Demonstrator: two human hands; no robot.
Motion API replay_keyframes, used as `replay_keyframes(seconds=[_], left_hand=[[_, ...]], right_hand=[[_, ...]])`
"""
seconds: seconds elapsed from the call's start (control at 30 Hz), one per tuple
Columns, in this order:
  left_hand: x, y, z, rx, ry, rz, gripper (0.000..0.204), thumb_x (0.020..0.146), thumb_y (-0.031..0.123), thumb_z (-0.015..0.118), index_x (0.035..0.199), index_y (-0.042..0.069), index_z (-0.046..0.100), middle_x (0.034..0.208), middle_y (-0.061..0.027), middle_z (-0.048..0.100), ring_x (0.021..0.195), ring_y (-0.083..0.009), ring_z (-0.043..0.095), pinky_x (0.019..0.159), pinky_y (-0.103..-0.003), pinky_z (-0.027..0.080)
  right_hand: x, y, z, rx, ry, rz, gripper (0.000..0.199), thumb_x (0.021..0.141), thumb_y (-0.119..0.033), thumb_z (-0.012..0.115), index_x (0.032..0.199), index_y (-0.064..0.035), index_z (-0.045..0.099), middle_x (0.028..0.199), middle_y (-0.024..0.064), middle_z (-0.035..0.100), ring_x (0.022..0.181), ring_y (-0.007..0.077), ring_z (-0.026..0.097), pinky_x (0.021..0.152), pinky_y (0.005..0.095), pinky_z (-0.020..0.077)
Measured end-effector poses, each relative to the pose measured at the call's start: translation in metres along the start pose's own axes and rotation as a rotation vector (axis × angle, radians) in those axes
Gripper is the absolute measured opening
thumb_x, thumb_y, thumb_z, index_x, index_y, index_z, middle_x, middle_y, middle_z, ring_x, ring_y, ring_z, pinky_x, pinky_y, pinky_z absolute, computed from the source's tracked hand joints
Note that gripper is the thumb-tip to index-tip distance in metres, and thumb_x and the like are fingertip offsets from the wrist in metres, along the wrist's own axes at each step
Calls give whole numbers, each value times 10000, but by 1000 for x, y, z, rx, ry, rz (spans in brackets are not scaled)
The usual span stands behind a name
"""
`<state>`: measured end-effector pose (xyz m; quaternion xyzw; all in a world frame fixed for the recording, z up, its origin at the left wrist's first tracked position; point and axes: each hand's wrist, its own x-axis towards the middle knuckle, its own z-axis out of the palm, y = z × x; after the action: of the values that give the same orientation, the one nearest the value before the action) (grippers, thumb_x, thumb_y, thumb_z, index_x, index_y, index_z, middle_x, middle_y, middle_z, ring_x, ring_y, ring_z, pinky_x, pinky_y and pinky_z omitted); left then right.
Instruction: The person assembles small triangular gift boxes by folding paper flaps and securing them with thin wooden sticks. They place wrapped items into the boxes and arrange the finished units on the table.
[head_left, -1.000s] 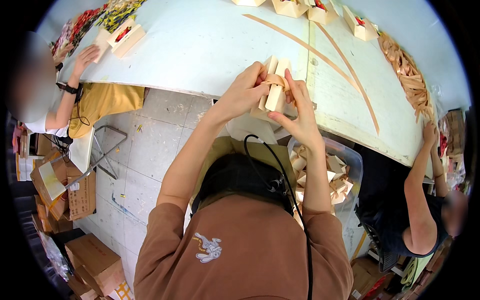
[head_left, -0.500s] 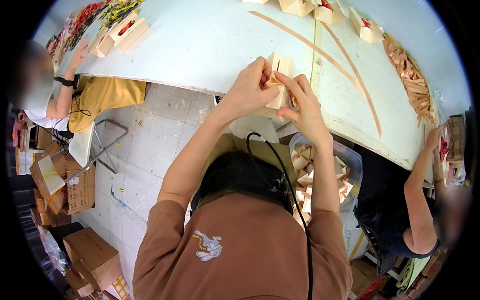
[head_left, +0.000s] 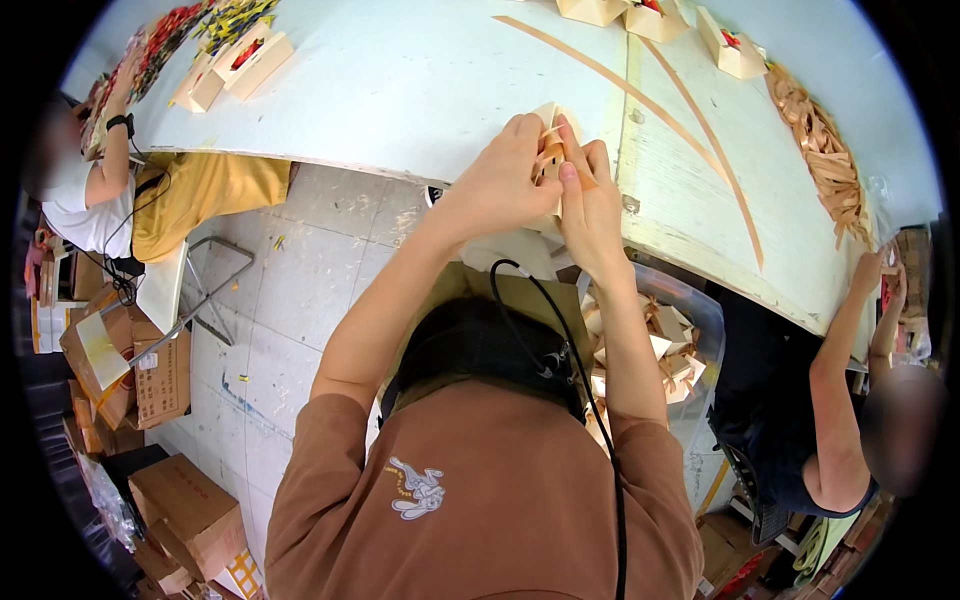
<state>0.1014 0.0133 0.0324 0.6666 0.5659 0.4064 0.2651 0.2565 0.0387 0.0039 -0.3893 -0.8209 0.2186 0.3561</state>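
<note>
Near the table's front edge, a small pale wooden box sits between my two hands and is largely covered by them. My left hand is closed at its left side, the fingertips pinching a tan ribbon on the box. From the right, my right hand is closed as well, its thumb and fingers pressed on the ribbon. The thumb points up beside the left fingertips. Exactly how the ribbon runs under the fingers is hidden.
Two long tan ribbon strips lie across the white table. More wooden boxes stand along the far side; a ribbon bundle lies at right. A clear tub of boxes stands below. Co-workers sit left and right.
My right hand has shifted left and its fingers have closed in on the ribbon against my left hand. The left co-worker's arm has reached further into the colourful pile.
</note>
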Motion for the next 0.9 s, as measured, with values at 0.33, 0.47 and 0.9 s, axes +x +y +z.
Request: replay_keyframes(seconds=[0.33, 0.47, 0.9], left_hand=[[4, -22, -26, -497, -274, -158, 323, 720, 71, 623, 1000, 42, 464, 812, 8, 420, 709, -80, 375, 601, -234, 330], [0, -14, -23, -436, -256, -130, 371, 701, 84, 636, 1032, 35, 476, 811, 6, 425, 694, -82, 373, 599, -233, 328], [1, -14, -21, -559, -216, -164, 249, 912, 208, 656, 1055, 27, 564, 776, 49, 476, 686, -49, 397, 619, -223, 353]], right_hand=[[7, -7, -12, 123, -129, 74, 660, 992, -313, 489, 1513, 22, 259, 1076, 188, 458, 898, 337, 562, 794, 400, 488], [-10, -2, -2, -43, -51, -150, 958, 864, -396, 661, 1516, 75, 141, 1103, 218, 453, 934, 363, 552, 828, 411, 482], [4, -8, -25, -45, -282, -88, 840, 869, -362, 651, 1481, 77, 279, 1084, 183, 465, 899, 310, 540, 828, 389, 468]])
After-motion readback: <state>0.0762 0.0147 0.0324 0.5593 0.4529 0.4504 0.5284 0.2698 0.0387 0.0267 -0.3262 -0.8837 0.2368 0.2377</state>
